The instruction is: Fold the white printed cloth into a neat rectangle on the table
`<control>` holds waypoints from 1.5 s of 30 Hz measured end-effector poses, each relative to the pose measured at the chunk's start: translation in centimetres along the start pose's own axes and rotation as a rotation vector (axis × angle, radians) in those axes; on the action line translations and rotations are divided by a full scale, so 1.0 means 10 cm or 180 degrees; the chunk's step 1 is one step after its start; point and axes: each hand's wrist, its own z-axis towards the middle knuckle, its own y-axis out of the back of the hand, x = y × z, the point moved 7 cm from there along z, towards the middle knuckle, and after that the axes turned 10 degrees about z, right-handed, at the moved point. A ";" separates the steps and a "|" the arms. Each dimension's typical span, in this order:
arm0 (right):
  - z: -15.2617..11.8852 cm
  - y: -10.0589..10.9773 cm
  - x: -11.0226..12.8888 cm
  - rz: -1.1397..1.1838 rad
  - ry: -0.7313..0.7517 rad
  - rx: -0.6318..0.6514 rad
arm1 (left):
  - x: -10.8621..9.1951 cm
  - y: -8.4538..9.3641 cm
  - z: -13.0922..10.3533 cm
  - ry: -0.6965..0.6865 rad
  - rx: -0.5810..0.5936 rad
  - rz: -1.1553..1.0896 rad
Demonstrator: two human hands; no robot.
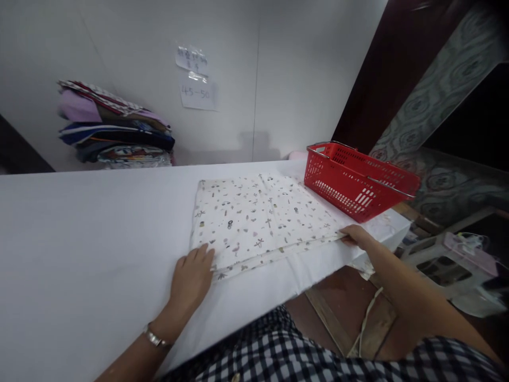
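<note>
A white cloth with small printed figures [254, 217] lies folded flat on the white-covered table, its layered edge toward me. My left hand [193, 273], below a metal watch, rests at the cloth's near left corner, fingers spread a little and lying flat. At the near right corner, my right hand [355, 236] pinches the edge of the cloth between thumb and fingers.
A red plastic basket [345, 180] stands at the table's right end, beside the cloth. Folded fabrics [115, 127] are piled at the back left. The white table [79, 254] meets a wall with paper notes [199, 95]. A pale stool [445, 265] is at the right.
</note>
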 end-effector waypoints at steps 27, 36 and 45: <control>-1.57 -1.84 1.08 -0.1558 0.4819 0.0738 | -0.18 0.14 0.38 0.0082 0.0653 -0.1319; -1.54 -1.88 1.08 -0.2238 0.4833 0.0162 | -0.20 0.12 0.38 0.0050 0.0769 -0.1219; -1.64 -1.96 1.11 -0.2007 0.5085 0.0138 | -0.19 0.11 0.43 0.0162 0.0889 -0.1364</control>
